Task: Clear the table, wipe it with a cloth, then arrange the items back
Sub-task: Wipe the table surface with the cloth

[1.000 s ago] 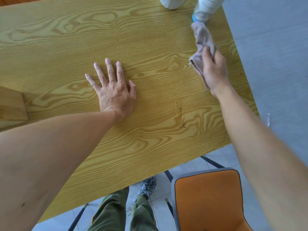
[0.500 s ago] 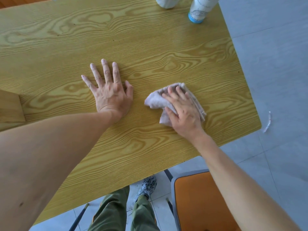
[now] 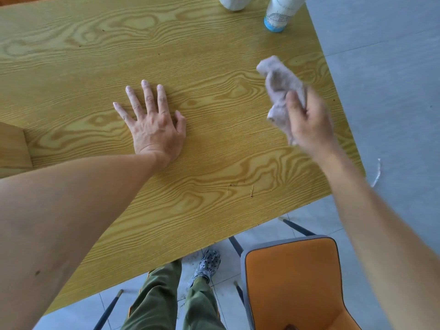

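The yellow wood-grain table (image 3: 214, 55) fills most of the view. An orange chair (image 3: 292, 282) stands at its near edge, toward the right corner. The left hand (image 3: 154, 125) lies flat on the table's middle, fingers straight and spread. The right hand (image 3: 309, 122), blurred, is over the table's right side, fingers curled around a crumpled grey cloth (image 3: 281, 89). 2 containers stand at the table's far edge: a white bottle with a blue base (image 3: 278, 17) and a white object (image 3: 232, 3).

An orange chair (image 3: 294, 284) stands on grey floor tiles (image 3: 390, 75), below the right hand; a paper scrap (image 3: 377, 173) lies beside it.
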